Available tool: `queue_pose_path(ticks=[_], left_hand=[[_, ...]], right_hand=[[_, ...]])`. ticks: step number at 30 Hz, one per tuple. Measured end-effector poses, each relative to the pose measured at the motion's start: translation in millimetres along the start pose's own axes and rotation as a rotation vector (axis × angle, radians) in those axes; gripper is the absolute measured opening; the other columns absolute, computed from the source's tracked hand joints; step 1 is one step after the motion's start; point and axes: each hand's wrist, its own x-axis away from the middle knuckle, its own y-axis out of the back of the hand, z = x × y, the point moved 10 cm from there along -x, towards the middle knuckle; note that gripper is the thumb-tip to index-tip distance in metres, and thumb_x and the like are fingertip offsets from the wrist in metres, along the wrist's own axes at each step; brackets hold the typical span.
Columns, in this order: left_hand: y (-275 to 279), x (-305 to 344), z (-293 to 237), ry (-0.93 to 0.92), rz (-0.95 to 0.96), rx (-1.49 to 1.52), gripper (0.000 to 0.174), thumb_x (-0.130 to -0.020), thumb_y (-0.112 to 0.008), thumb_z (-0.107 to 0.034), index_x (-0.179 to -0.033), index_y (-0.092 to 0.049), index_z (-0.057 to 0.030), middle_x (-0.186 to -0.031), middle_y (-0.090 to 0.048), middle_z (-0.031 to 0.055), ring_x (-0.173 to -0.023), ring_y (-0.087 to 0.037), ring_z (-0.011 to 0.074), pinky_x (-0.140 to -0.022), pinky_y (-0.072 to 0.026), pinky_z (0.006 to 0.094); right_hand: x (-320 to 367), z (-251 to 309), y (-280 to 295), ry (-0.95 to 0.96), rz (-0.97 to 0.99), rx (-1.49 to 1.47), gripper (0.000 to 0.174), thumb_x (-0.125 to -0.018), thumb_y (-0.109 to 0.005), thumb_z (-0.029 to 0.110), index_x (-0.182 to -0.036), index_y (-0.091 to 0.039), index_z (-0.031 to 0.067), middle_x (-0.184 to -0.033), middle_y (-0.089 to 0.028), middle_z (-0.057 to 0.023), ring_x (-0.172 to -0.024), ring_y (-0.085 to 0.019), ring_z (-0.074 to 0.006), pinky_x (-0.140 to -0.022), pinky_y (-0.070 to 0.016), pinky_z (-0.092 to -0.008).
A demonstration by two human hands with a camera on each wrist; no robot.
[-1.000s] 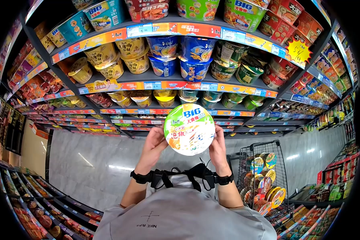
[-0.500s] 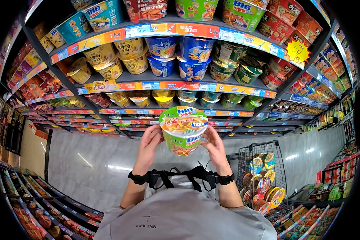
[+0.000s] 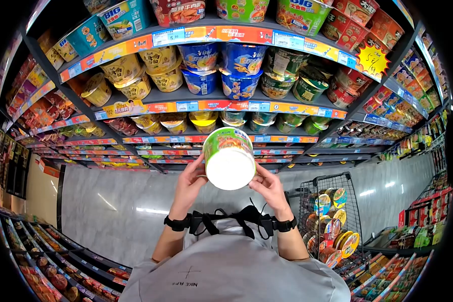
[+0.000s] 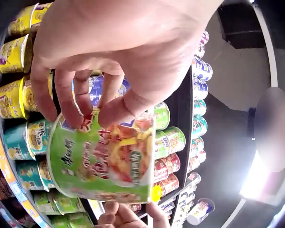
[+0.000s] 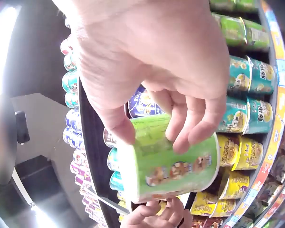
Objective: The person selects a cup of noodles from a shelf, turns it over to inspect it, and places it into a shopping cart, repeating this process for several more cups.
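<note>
A green instant noodle cup (image 3: pixel 230 158) is held up between both hands before the shelves. Its white bottom faces the head camera, and a strip of printed side shows beyond it. My left hand (image 3: pixel 189 182) grips the cup's left side, and my right hand (image 3: pixel 268 187) holds the opposite side. In the left wrist view, thumb and fingertips hold the printed cup wall (image 4: pixel 99 156), with a noodle picture beneath them. From the right wrist, the thumb sits near the white base end while the fingers rest on the green wall (image 5: pixel 175 164).
Shelves of noodle cups rise in front, with blue cups (image 3: pixel 241 60) and yellow cups (image 3: pixel 123 68) behind an orange price rail (image 3: pixel 221 105). To the right stands a black wire cart (image 3: pixel 350 201) holding several noodle cups (image 3: pixel 332 226). Grey tiled floor (image 3: pixel 110 191) lies below.
The cup has been turned over in the hands: first its lid faced the head camera, then lid and side, now its white bottom. Both hands stay on it.
</note>
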Motion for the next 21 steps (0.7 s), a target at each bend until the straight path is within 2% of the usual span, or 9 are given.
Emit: queue_pose_path(ticks=[2,5,9,11,14,16,18,19,21], left_hand=[[1.1,-2.6,1.3,-0.009,0.009,-0.047,0.065,-0.081,-0.049,0.015,-0.143,-0.044,-0.0028,-0.126,-0.053,0.0076,-0.104,-0.06,0.0168,-0.089,-0.0502,0.029],[-3.9,-9.0,-0.2,-0.034,0.023,-0.192,0.065,-0.077,-0.049,0.015,-0.139,-0.05,-0.0044,-0.112,-0.049,0.0052,-0.099,-0.06,0.0158,-0.082,-0.0498,0.0254],[-22.0,-18.7,15.3,-0.008,0.1,-0.263,0.067,-0.075,-0.045,0.017,-0.138,-0.051,-0.0034,-0.116,-0.05,0.006,-0.1,-0.061,0.0167,-0.084,-0.0502,0.0272],[-35.5,-26.7,30.9,0.028,0.18,-0.28,0.067,-0.075,-0.043,0.017,-0.139,-0.05,-0.0033,-0.117,-0.05,0.006,-0.103,-0.06,0.0171,-0.086,-0.0501,0.0278],[-57.3,-34.4,62.4,0.081,0.284,-0.115,0.069,-0.077,-0.037,0.018,-0.143,-0.043,-0.0027,-0.133,-0.05,0.0093,-0.119,-0.055,0.0221,-0.094,-0.0481,0.0324],[-96.2,-37.7,48.3,0.143,0.361,-0.05,0.066,-0.078,-0.037,0.017,-0.142,-0.041,-0.0004,-0.138,-0.048,0.0112,-0.124,-0.052,0.0235,-0.099,-0.0459,0.0351],[-118.6,-42.0,54.8,0.174,0.412,-0.012,0.068,-0.078,-0.04,0.017,-0.143,-0.035,-0.0014,-0.14,-0.047,0.0123,-0.128,-0.049,0.0244,-0.1,-0.0448,0.0363],[-128.1,-43.1,58.8,0.179,0.421,-0.003,0.07,-0.076,-0.042,0.017,-0.143,-0.033,-0.0016,-0.14,-0.047,0.0124,-0.128,-0.049,0.0239,-0.1,-0.0445,0.0359],[-153.9,-44.8,64.4,0.182,0.446,-0.002,0.073,-0.075,-0.045,0.016,-0.144,-0.031,-0.0018,-0.14,-0.046,0.0124,-0.127,-0.048,0.0234,-0.1,-0.0442,0.0355]], right_hand=[[0.4,5.3,2.8,0.033,-0.038,0.087,0.062,-0.09,-0.064,0.008,-0.146,-0.036,-0.0008,-0.103,-0.065,-0.0065,-0.093,-0.06,-0.012,-0.084,-0.0482,-0.0275],[1.3,16.8,14.7,0.031,-0.158,0.297,0.051,-0.093,-0.062,0.023,-0.134,-0.051,-0.0055,-0.106,-0.067,-0.0089,-0.088,-0.062,-0.0138,-0.084,-0.0495,-0.0317],[17.4,12.0,41.3,-0.039,-0.26,0.304,0.052,-0.091,-0.066,0.023,-0.131,-0.053,-0.0069,-0.102,-0.069,-0.0099,-0.091,-0.063,-0.0141,-0.083,-0.0503,-0.0305],[28.0,11.8,52.6,-0.033,-0.286,0.244,0.056,-0.09,-0.068,0.019,-0.136,-0.049,-0.0047,-0.102,-0.069,-0.0094,-0.093,-0.063,-0.013,-0.083,-0.0502,-0.0276],[54.1,17.4,72.2,-0.031,-0.316,0.226,0.065,-0.088,-0.069,0.012,-0.146,-0.04,0.0043,-0.106,-0.066,-0.008,-0.092,-0.062,-0.0113,-0.081,-0.0505,-0.0266],[66.6,25.3,84.1,0.047,-0.329,0.197,0.072,-0.085,-0.069,0.006,-0.149,-0.034,0.0073,-0.133,-0.05,-0.0095,-0.091,-0.062,-0.0116,-0.08,-0.0508,-0.0273],[80.8,34.3,97.3,0.006,-0.326,0.182,0.078,-0.08,-0.062,-0.008,-0.149,-0.028,0.0016,-0.143,-0.041,-0.012,-0.11,-0.056,-0.0128,-0.093,-0.0458,-0.0283],[86.3,33.6,107.8,0.015,-0.346,0.176,0.078,-0.08,-0.062,-0.008,-0.149,-0.028,0.0016,-0.143,-0.041,-0.012,-0.11,-0.056,-0.0128,-0.093,-0.0458,-0.0283],[98.0,47.8,125.9,0.246,-0.307,0.062,0.082,-0.076,-0.057,-0.01,-0.15,-0.024,0.0023,-0.149,-0.036,-0.0131,-0.129,-0.045,-0.0182,-0.105,-0.0369,-0.0342]])
